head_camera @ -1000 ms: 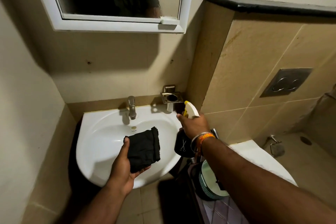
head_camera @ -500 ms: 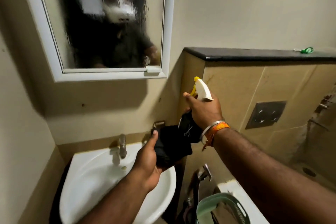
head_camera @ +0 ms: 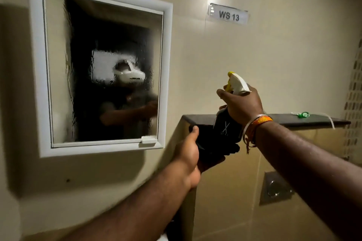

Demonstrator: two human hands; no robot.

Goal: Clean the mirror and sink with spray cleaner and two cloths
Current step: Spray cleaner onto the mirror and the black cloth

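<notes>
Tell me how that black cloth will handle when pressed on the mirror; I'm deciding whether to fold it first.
The black cloth bunches and sags around the left hand, so it is probably floppy and light. Soft fabric should press flat against the mirror without scratching. The glass looks wet with streaks, so the cloth may glide easily and grow heavier as it soaks.
</notes>
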